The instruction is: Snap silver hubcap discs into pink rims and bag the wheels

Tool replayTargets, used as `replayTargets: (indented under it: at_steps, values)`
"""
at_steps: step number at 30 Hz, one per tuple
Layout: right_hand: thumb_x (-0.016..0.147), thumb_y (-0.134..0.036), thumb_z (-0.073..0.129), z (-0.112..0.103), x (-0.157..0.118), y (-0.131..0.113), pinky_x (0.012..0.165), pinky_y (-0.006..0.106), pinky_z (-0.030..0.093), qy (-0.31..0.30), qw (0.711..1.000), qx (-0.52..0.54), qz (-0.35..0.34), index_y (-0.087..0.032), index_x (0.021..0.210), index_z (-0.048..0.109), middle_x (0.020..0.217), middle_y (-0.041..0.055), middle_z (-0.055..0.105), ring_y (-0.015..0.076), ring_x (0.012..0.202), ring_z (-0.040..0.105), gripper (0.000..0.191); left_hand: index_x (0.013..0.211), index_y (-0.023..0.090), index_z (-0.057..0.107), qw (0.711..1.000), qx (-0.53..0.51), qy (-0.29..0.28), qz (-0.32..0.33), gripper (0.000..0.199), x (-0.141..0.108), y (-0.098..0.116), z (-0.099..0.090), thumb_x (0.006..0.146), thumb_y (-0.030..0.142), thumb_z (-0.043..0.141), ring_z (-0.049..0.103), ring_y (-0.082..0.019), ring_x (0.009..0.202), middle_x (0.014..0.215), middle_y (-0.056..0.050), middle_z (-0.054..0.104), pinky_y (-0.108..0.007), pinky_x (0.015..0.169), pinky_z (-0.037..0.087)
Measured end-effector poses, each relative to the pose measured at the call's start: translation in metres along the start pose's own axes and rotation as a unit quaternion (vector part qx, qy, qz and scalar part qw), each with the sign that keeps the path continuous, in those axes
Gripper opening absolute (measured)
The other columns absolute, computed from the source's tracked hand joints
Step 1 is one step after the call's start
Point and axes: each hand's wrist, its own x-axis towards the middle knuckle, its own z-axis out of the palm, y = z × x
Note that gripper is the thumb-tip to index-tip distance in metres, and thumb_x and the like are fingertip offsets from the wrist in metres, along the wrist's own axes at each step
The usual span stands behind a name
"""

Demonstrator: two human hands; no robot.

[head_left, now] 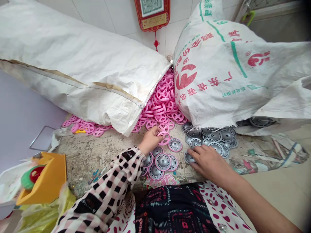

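Note:
My left hand (150,140) pinches the edge of a pink plastic spoked wheel (164,138) just in front of a heap of the same pink wheels (160,100). Below it lie several assembled wheels, pink rims with silver-grey centres, such as one (162,161) near my left sleeve. My right hand (206,160) rests with its fingers apart on a spread of grey metal discs (216,142), its thumb side touching a disc (189,157). Part of the pink heap is hidden under the sacks.
Two white woven sacks, one plain (73,64) and one printed in red and green (218,71), lie behind the worn, stained worktop (97,158). A yellow plastic holder (46,178) stands at the front left. My patterned lap lies below the worktop's edge.

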Motion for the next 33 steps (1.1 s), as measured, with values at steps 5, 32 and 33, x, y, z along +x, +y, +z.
replayTargets:
  at_steps: [5, 32, 33]
  values:
    - [0.087, -0.021, 0.053, 0.012, -0.003, 0.008, 0.080, 0.040, 0.044, 0.055, 0.998, 0.036, -0.010, -0.018, 0.119, 0.062, 0.091, 0.0099, 0.065, 0.0258, 0.087, 0.057, 0.033, 0.094, 0.015, 0.058, 0.958, -0.262, -0.041, -0.111, 0.019, -0.032, 0.013, -0.011, 0.076, 0.009, 0.063, 0.061, -0.010, 0.059, 0.077, -0.001, 0.064, -0.024, 0.054, 0.054]
    - [0.091, -0.033, 0.053, -0.036, 0.018, -0.051, 0.081, 0.034, 0.051, 0.252, 0.864, 0.428, 0.080, -0.022, 0.118, 0.058, 0.107, 0.0080, 0.064, 0.0195, 0.095, 0.061, 0.029, 0.092, 0.017, 0.050, 0.886, -0.442, -0.103, -0.096, 0.036, -0.089, 0.009, 0.016, 0.067, 0.008, 0.075, 0.067, -0.012, 0.064, 0.082, -0.001, 0.068, -0.026, 0.065, 0.057]
    - [0.092, -0.033, 0.052, -0.035, 0.020, -0.051, 0.080, 0.033, 0.050, 0.239, 0.860, 0.446, 0.074, -0.022, 0.116, 0.060, 0.105, 0.0072, 0.065, 0.0188, 0.094, 0.061, 0.027, 0.091, 0.017, 0.051, 0.886, -0.442, -0.105, -0.091, 0.036, -0.090, 0.009, 0.017, 0.067, 0.009, 0.076, 0.066, -0.012, 0.065, 0.082, 0.000, 0.068, -0.026, 0.066, 0.057]
